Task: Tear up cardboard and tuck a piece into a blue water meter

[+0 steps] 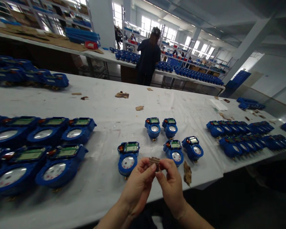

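Hands at lower centre of the frame: left hand [138, 184] and right hand [171, 184] pinch one small brown cardboard scrap [154, 162] between thumbs and fingertips, above the near edge of the white table [104, 105]. Blue meter [128, 157] stands just beyond the left hand; another cardboard scrap [187, 173] lies right of the right hand.

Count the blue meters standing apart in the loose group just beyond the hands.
5. Two blue round-dial meters sit behind, two nearer at right, one at left. None looks hidden there.
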{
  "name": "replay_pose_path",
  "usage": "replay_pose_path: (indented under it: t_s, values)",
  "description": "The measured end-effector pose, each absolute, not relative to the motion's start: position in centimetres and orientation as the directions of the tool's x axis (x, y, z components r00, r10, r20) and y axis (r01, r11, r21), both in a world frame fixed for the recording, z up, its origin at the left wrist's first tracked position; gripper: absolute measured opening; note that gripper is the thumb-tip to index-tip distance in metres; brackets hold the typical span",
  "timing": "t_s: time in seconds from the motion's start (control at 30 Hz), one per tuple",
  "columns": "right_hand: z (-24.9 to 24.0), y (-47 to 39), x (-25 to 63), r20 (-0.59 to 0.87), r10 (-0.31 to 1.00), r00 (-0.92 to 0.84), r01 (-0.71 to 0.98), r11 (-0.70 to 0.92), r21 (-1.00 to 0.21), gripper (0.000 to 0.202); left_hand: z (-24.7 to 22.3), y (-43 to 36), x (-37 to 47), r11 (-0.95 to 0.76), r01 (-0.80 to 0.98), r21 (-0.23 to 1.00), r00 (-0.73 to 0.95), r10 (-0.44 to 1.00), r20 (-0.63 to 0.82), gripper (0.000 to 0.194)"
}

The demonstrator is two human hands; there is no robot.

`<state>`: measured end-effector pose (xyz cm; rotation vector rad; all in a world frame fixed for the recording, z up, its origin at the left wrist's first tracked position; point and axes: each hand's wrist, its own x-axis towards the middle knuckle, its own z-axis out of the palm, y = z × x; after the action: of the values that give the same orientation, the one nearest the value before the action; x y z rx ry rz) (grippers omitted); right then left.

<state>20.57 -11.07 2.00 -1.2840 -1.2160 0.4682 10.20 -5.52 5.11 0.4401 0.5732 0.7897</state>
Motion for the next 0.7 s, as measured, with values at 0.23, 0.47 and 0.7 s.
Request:
replay_pose_path:
  t_s: [0.23,0.47,0.7]
  values:
    - [3.0,-10.1,19.5,0.475,0.802,0.362,0.418,0.316,-0.852,0.018,4.4,-4.4,7.8,0.464,-0.277,0.841,0.541,0.799,-0.263,0.036]
    - [3.8,-9.6,18.6,0.39,0.889,0.238,0.297,0.315,-0.901,0.022,3.3,-2.1,5.6,0.251,-0.085,0.964,0.56,0.812,-0.162,0.03]
    - [2.8,-7.0,20.1,0.354,0.858,0.373,0.262,0.269,-0.927,0.009,2.2,0.0,7.4,0.429,-0.239,0.871,0.575,0.786,-0.23,0.03]
